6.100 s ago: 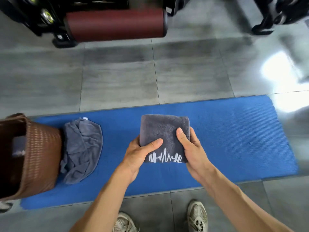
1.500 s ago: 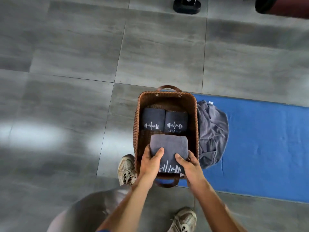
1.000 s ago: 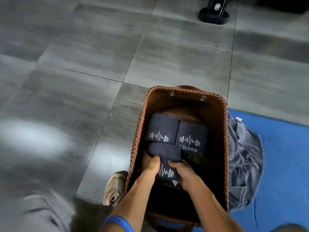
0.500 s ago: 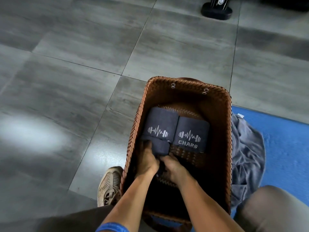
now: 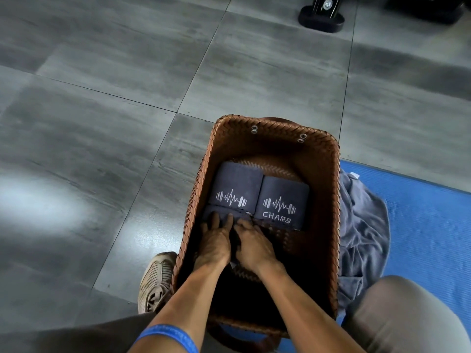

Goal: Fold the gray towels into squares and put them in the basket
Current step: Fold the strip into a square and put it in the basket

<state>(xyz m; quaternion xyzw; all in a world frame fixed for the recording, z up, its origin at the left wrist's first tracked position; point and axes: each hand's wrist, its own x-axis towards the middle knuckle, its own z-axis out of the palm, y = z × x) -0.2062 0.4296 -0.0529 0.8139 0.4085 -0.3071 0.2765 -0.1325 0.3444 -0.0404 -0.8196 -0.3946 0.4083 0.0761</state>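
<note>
A brown woven basket [image 5: 328,200] stands on the floor at the edge of the blue mat. Two folded gray towels stand side by side at its back, the left one [image 5: 237,189] and the right one [image 5: 283,202], each with a white barbell logo. In front of the left one lies a third folded gray towel [image 5: 221,212], mostly covered. My left hand [image 5: 215,244] and my right hand [image 5: 252,247] are both deep in the basket and press down on it with their fingers laid flat. An unfolded gray towel [image 5: 362,225] lies crumpled on the mat against the basket's right wall.
The blue mat [image 5: 428,212] stretches off to the right over gray floor tiles. My shoe [image 5: 155,281] stands left of the basket, and my knee [image 5: 397,317] is at its right. A black equipment foot [image 5: 321,19] stands far back.
I carried the folded towel from the mat to the basket and lowered it in front of the left towel. My hands went from gripping its sides to pressing on top of it.
</note>
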